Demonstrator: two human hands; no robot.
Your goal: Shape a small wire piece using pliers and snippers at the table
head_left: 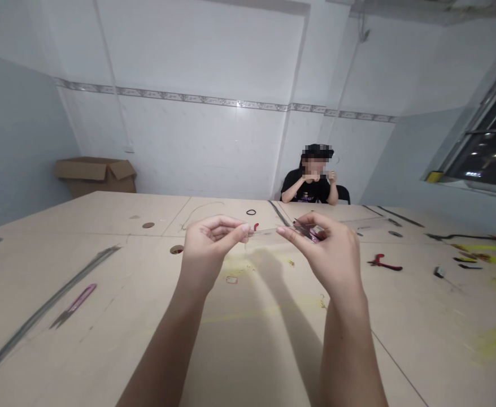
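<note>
Both my hands are raised over the table in the middle of the view. My left hand (pixel 214 246) pinches the end of a thin, pale strand (pixel 265 232) between thumb and forefinger. The strand runs across to the fingertips of my right hand (pixel 335 249), which are closed on its other side. Tucked in that right palm is a pair of thread snips (pixel 314 235) with a pinkish-purple handle, partly covered by the fingers. What the strand is made of is too faint to tell.
Other pink-handled snips (pixel 77 302) lie at left on the table (pixel 239 362). Red-handled pliers (pixel 386 263) rest at right. A black ring (pixel 251 212) and small yellow bits (pixel 291 263) lie ahead. A person (pixel 303 183) sits opposite; a cardboard box (pixel 98 176) stands behind.
</note>
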